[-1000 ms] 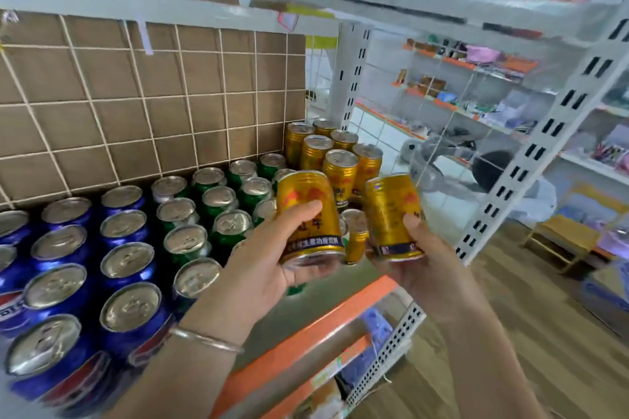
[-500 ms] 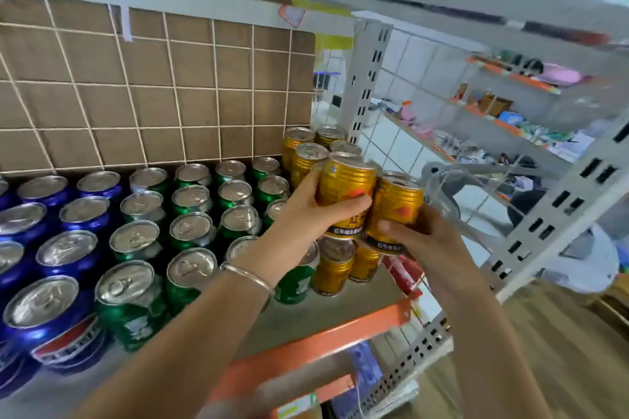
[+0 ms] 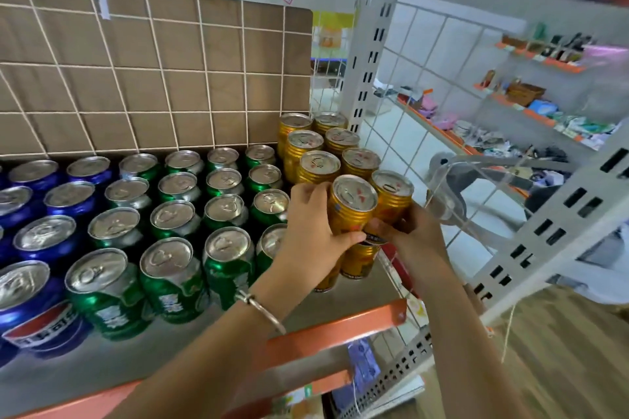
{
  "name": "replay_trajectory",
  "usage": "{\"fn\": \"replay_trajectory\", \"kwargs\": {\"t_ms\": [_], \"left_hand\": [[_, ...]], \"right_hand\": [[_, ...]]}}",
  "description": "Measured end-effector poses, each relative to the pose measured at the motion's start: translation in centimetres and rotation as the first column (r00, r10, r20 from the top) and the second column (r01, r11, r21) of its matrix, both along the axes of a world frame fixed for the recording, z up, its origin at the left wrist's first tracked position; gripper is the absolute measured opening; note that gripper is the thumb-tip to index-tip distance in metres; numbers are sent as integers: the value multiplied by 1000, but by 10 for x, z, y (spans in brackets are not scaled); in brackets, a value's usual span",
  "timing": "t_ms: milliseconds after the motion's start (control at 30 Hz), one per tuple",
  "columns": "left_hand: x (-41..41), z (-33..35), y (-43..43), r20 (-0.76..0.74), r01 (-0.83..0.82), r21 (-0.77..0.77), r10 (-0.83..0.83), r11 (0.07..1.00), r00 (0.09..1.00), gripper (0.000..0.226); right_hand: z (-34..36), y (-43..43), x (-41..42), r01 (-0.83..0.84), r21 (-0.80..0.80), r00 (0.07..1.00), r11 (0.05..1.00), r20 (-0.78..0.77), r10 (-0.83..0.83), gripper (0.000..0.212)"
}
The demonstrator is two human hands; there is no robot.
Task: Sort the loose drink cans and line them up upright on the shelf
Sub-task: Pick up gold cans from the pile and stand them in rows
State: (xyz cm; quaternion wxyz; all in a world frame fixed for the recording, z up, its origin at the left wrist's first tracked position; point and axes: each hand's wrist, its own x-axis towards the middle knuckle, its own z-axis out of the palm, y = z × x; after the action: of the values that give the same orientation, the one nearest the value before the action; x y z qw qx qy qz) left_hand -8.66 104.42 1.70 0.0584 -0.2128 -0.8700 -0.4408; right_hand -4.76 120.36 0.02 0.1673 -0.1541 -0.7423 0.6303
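My left hand (image 3: 311,235) grips a gold can (image 3: 350,207), held upright above the front gold cans. My right hand (image 3: 408,235) grips a second gold can (image 3: 393,197) just to its right. Under them stand two more gold cans (image 3: 359,262), partly hidden by my fingers. Behind, a double row of gold cans (image 3: 318,160) runs back along the right side of the shelf (image 3: 326,333). Green cans (image 3: 173,211) fill the middle and blue cans (image 3: 47,235) the left, all upright.
A brown panel behind a wire grid (image 3: 153,78) closes the shelf's back. A white slotted upright (image 3: 369,58) and wire mesh bound the right side. A clear plastic divider (image 3: 456,194) stands right of my right hand. An orange rail edges the front.
Both hands have carried their gold cans forward over the shelf and lowered them closer to the gold rows, now upright side by side.
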Motion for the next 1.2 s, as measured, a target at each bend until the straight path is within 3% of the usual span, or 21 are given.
{"fn": "replay_trajectory", "kwargs": {"t_ms": [100, 267, 333, 567, 767, 900, 1000, 1200], "left_hand": [[-7, 1, -7, -111, -79, -191, 58, 978, 992, 86], [-15, 3, -21, 16, 0, -152, 2, 988, 1000, 92], [-18, -1, -25, 87, 46, -55, -42, 997, 995, 91], [-8, -8, -15, 11, -34, -80, 35, 996, 999, 89], [-6, -7, -17, -91, -117, -236, 98, 965, 991, 94], [0, -5, -19, -148, -142, -239, 109, 960, 983, 103], [8, -8, -23, -186, -139, -263, 92, 955, 978, 97], [29, -15, -37, -213, -123, -114, 97, 986, 972, 76]], "right_hand": [[-2, 3, -2, -58, 30, 998, 998, 11, 57, 62], [-6, 0, -4, -134, 46, 991, 990, 25, 133, 72], [-7, -1, -6, -158, 45, 987, 986, 28, 157, 75], [-10, 0, -8, -203, 85, 979, 975, -10, 205, 81], [-18, -6, -3, -150, 174, 985, 973, -52, 162, 80], [-25, -14, -2, -87, 210, 988, 974, -105, 111, 81], [-35, -18, -1, -62, 203, 989, 977, -117, 88, 84], [-45, -43, 6, 80, 183, 965, 980, -261, -30, 66]]}}
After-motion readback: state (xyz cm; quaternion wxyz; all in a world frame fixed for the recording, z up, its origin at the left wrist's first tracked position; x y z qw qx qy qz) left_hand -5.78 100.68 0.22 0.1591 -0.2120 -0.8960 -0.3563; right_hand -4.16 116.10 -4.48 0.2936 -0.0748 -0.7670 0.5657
